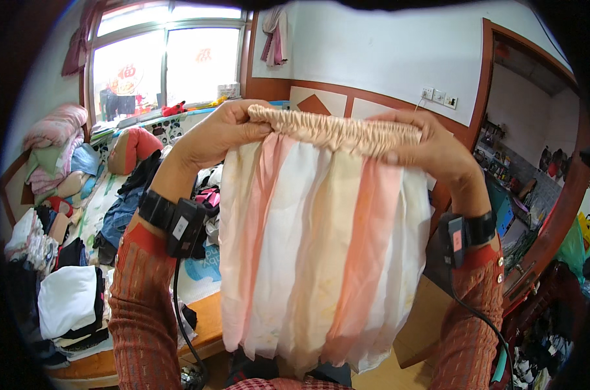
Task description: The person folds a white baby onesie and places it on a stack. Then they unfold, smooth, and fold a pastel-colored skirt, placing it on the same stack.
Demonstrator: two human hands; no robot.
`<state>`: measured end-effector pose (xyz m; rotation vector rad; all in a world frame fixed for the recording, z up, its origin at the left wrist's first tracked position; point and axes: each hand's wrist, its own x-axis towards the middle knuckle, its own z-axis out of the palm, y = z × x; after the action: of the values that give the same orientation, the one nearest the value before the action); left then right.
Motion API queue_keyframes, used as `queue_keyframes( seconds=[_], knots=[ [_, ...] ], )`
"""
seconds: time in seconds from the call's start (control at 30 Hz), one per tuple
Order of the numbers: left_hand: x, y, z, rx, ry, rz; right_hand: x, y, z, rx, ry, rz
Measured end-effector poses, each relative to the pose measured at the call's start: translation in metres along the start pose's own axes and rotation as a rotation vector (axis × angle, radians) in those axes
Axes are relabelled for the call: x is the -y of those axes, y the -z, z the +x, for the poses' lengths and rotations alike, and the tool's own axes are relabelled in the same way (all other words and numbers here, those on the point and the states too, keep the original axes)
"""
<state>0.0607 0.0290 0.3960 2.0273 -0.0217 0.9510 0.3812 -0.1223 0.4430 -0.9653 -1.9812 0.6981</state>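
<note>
A striped skirt (319, 253) with pink, white and cream panels hangs upright before me. Its gathered elastic waistband (331, 127) runs across the top in pale peach. My left hand (231, 127) grips the waistband's left end between thumb and fingers. At the other end, my right hand (422, 144) pinches the band, thumb in front and fingers behind. The cloth falls loose to a wavy hem near my lap. It hides part of the bed and floor behind it.
On the left, a bed (202, 317) carries folded clothes (68, 302), dark jeans (124, 212) and piled quilts (58, 126). A window (165, 63) is behind it. To the right stand a doorway (480, 97) and a dark chair (529, 302) with clothes by it. Black cables hang from both wrist devices.
</note>
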Motion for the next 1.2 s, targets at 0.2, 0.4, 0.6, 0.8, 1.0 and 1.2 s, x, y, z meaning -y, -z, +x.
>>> queue_keyframes(
  seconds=[0.2, 0.4, 0.6, 0.8, 1.0, 1.2],
  knots=[
    [0.002, -0.024, -0.022, -0.040, -0.114, 0.434, -0.022, -0.043, -0.029, -0.225, 0.362, -0.766],
    [0.003, -0.047, -0.042, -0.181, -0.089, 0.515, -0.038, -0.072, -0.051, -0.442, 0.570, -0.796],
    [0.017, -0.066, -0.038, -0.080, 0.213, 0.305, -0.045, -0.064, -0.053, -0.334, 0.088, -0.253],
    [0.040, -0.060, -0.033, -0.183, 0.411, -0.052, -0.075, -0.044, -0.038, -0.213, -0.118, 0.008],
    [0.075, -0.058, -0.010, -0.224, 0.462, -0.047, -0.111, -0.034, -0.011, -0.379, -0.201, -0.367],
    [0.085, -0.090, 0.001, -0.175, 0.345, 0.221, -0.121, -0.040, 0.002, -0.528, -0.053, -0.447]
  ],
)
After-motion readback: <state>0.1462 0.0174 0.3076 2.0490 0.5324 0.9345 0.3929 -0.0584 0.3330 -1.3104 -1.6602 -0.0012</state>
